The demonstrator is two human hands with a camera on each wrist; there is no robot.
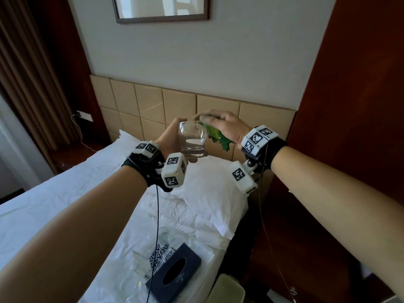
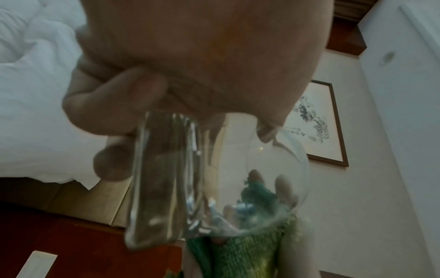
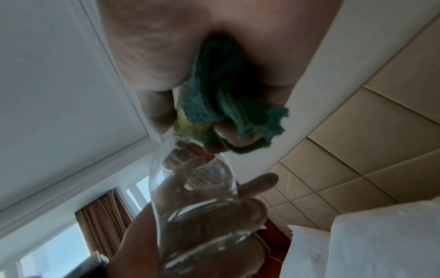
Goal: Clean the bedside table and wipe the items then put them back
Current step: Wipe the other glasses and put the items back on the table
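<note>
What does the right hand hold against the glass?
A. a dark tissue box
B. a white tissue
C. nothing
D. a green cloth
D: the right hand grips a green cloth and presses it at the rim of the glass, which the left hand holds.

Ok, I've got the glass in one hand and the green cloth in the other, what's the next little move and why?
Probably turn the glass a little in your left hand so the green cloth reaches a fresh stretch. Your right hand holds the cloth bunched at the rim on one side only, and the rest of the wall shows no cloth on it.
</note>
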